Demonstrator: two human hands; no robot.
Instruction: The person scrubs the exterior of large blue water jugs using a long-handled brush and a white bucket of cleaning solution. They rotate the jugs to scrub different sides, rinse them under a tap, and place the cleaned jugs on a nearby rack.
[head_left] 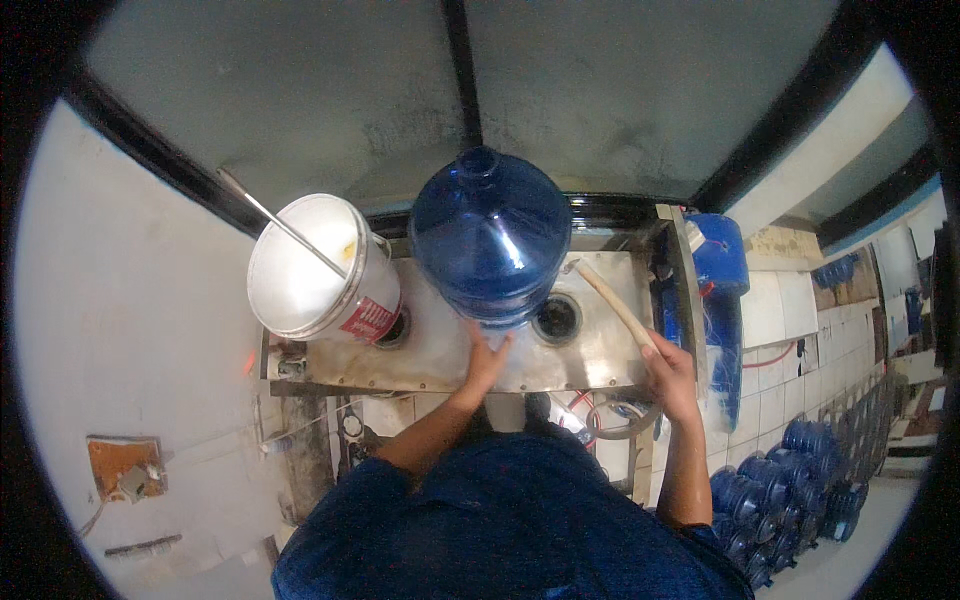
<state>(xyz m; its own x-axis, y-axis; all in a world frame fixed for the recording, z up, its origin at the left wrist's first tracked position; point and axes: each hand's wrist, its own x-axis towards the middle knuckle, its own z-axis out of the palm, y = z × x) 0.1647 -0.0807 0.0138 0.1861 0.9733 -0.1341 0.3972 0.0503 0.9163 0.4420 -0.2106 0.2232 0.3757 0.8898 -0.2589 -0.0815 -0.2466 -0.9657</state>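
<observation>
A big blue water jug stands upright on a metal counter, its neck toward the top of the view. My left hand reaches to the jug's lower near side, thumb and fingers spread, the fingertips at its base and partly hidden by it. On the right, my right hand is closed round a pale hose. Its narrow tip points up and left, beside the jug without touching it. Below this hand a curved length of tube hangs in a loop.
A white bucket with a metal rod in it stands at the left. Round dark holes open in the counter. A blue container is beyond its right end. Several blue jugs are stacked on the floor, lower right.
</observation>
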